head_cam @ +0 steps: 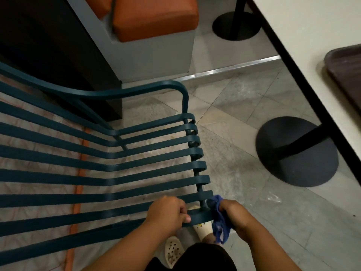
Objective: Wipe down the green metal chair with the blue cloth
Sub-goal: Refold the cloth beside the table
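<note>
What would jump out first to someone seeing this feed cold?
The green metal chair, its curved slats sweeping across the left and centre. At its near front edge, the left hand grips a slat while the right hand holds the blue cloth against the slat end. An orange cushion sits top centre.

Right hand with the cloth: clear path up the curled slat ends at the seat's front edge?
Probably yes. The right hand holds the blue cloth at the nearest curl; the curled slat ends beyond stand open to bare floor.
</note>
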`<state>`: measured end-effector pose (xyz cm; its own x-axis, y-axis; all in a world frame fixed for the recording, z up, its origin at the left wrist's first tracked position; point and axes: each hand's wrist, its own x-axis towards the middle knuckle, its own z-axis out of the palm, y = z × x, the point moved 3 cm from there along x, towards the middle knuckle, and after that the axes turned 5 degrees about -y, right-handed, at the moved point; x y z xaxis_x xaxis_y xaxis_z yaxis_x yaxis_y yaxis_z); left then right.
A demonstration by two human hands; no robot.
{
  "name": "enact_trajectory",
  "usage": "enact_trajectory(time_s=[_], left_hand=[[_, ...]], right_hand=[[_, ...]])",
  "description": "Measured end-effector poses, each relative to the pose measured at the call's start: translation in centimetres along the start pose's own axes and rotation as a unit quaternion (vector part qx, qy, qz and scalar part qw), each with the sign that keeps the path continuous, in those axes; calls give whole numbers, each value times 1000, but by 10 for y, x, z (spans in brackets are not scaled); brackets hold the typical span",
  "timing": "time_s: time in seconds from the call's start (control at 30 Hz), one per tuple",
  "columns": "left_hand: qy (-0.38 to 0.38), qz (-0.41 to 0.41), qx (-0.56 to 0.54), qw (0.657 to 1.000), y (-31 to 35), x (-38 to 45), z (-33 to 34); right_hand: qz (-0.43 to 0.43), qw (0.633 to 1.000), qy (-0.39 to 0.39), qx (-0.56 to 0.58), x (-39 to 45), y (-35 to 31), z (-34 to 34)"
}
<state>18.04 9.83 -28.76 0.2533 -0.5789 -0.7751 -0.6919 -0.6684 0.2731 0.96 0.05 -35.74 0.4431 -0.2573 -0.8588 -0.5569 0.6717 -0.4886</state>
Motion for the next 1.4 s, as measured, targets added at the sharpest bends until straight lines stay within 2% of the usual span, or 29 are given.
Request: enact_trajectory(time_s=[0.07,0.13,0.23,0.3,0.37,0.4,0.43,0.57,0.63,0.77,0.93,1.0,1.03,1.1,1.23,1.4], left_hand=[[-12,-1,-59,998,-2,-9,-5],[-3,19,-143,990,-3,-22,-14],[20,43,-282,958,-4,-50,-35],[-8,42,-426,904,-6,-72,-51],[-63,41,-561,825,-11,-93,-64],[-81,37,-599,795,-15,-103,-71],[-89,34,-614,784,-19,-114,-77],[-52,30,-578,814,-31,-146,-93],[-25,38,-596,802,-33,-162,-99],[-22,106,-616,780,-35,-192,-112],[-15,139,-589,796,-31,-216,-115],[-7,144,-581,801,-25,-222,-110],[1,146,-580,802,-21,-223,-107],[13,152,-589,794,-9,-225,-101],[20,162,-609,776,23,-220,-95],[26,176,-583,793,91,-205,-95]], right_hand=[[-22,999,-23,24,-28,-19,1],[-44,991,-60,107,-52,-39,5],[-65,942,-176,277,-86,-73,30],[-70,918,-225,321,-104,-90,53],[-81,893,-277,346,-121,-104,74],[-89,886,-294,348,-128,-111,83],[-96,884,-304,342,-134,-116,92],[-101,896,-325,285,-159,-128,123],[-127,904,-319,254,-172,-130,132],[-179,887,-332,266,-200,-127,137],[-200,873,-360,262,-236,-115,138],[-211,912,-301,184,-249,-113,136],[-221,934,-248,128,-254,-114,133],[-244,958,-146,47,-260,-118,126],[-274,960,-62,4,-262,-130,87],[-297,954,-48,-5,-275,-140,14]])
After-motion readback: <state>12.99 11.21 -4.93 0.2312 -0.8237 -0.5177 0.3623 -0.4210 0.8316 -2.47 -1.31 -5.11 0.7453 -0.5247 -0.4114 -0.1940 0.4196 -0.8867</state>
